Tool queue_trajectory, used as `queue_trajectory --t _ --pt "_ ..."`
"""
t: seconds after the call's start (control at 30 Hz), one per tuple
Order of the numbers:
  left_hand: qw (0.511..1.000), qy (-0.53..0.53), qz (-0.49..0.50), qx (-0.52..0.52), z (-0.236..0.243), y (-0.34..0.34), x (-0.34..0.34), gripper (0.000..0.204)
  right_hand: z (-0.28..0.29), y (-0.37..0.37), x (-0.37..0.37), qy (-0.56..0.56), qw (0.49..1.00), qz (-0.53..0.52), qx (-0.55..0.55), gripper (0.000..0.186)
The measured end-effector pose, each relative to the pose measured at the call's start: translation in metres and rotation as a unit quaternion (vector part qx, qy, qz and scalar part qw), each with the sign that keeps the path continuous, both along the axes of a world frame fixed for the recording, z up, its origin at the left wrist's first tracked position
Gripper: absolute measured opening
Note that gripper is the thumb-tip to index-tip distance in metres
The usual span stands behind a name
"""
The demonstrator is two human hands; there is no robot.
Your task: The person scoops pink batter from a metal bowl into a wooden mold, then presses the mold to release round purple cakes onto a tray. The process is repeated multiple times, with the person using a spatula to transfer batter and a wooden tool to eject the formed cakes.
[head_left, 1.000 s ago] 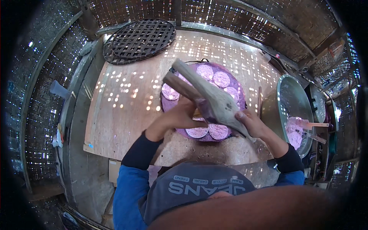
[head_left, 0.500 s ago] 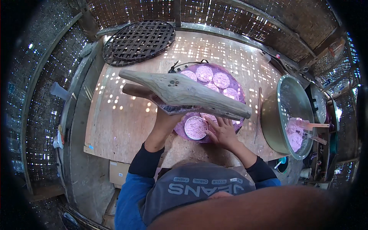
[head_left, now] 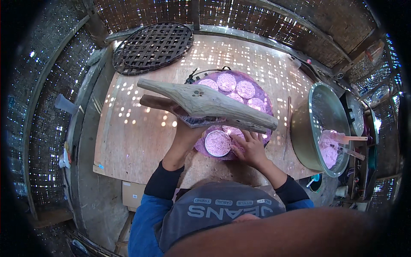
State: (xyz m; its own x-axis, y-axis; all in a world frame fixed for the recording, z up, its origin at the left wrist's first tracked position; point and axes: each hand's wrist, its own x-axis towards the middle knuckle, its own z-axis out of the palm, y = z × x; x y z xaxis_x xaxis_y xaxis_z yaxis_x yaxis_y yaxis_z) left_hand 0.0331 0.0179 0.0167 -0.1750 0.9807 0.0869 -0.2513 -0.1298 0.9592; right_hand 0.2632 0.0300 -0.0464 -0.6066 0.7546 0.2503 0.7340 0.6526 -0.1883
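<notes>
A long, pale piece of carved wood [head_left: 205, 103] with a darker, split underside hangs across the middle, over a round purple tray [head_left: 269, 100]. My left hand [head_left: 184, 127] grips it from below, its fingers hidden behind the wood. Near the tray's front edge sits a pale ring mould [head_left: 206, 147] filled with pink grainy paste [head_left: 218, 143]. My right hand [head_left: 250, 147] lies open beside the ring, fingers apart over the pink rounds, with the thumb close to the ring's right side. Several flat pink rounds [head_left: 245, 89] lie on the tray's far part; the wood covers others.
A large green-grey basin [head_left: 302, 137] at the right holds pink paste [head_left: 329, 150] and a light-handled spatula [head_left: 354, 138]. Thin sticks [head_left: 287, 124] lie left of it. Dark woven racks [head_left: 156, 45] rest at the plywood table's [head_left: 124, 145] back left. Woven walls surround it.
The carved wood has tilted slightly, its left end a little to the right and its right end lower. My right hand stays almost in place beside the ring.
</notes>
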Motion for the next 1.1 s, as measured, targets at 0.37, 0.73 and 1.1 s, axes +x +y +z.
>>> queue_trajectory --t 0.37,0.73,1.1 --pt "1.0 -0.006 0.015 0.023 -0.009 0.0 -0.002 0.048 0.01 -0.006 -0.003 -0.006 0.999 0.046 0.011 0.037" --pt "0.998 -0.034 0.043 0.01 -0.012 -0.002 -0.006 0.04 0.014 0.018 -0.023 0.008 0.979 0.15 -0.141 0.102" --pt "0.996 -0.049 0.075 0.016 -0.007 -0.004 -0.014 0.035 0.004 0.022 -0.024 0.036 0.974 0.147 -0.166 0.109"
